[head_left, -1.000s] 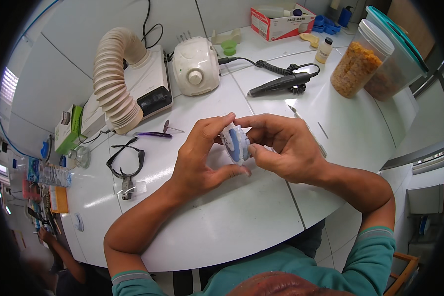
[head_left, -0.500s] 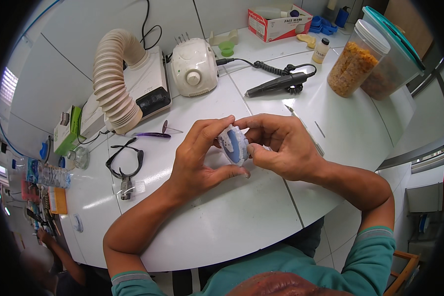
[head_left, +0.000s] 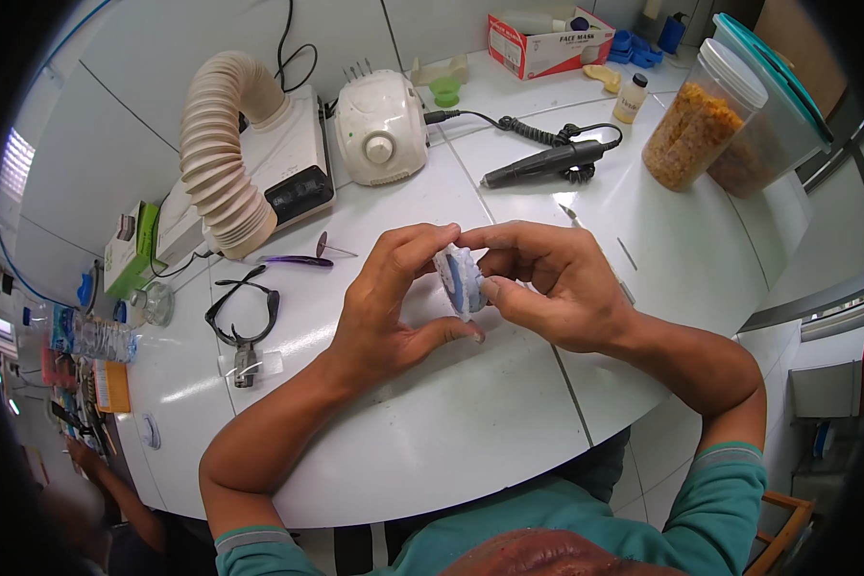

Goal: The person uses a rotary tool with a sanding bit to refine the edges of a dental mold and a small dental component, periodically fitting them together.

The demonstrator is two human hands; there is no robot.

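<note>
A small blue and whitish dental model [head_left: 462,280] is held above the white table, between both hands. My left hand [head_left: 382,298] has its fingers at the top edge of the model and its thumb at the lower edge. From the other side, my right hand [head_left: 557,283] grips it with thumb and bent fingers; part of those fingers is hidden behind the model. The model stands on edge, with its blue face turned mostly to the left. Beyond the right hand lie a slim pointed hand tool [head_left: 570,215] and a thin metal pin [head_left: 627,252].
Behind stand a ribbed suction hose [head_left: 223,144], a white micromotor unit [head_left: 379,134] and its black handpiece [head_left: 545,164]. Black glasses [head_left: 243,312] lie left. A jar of orange granules [head_left: 698,125] stands back right. Far left, another person's arm [head_left: 115,490] shows.
The dental model has turned in my fingers, so its blue face shows narrower and more edge-on. Both hands stay nearly in place, still gripping it.
</note>
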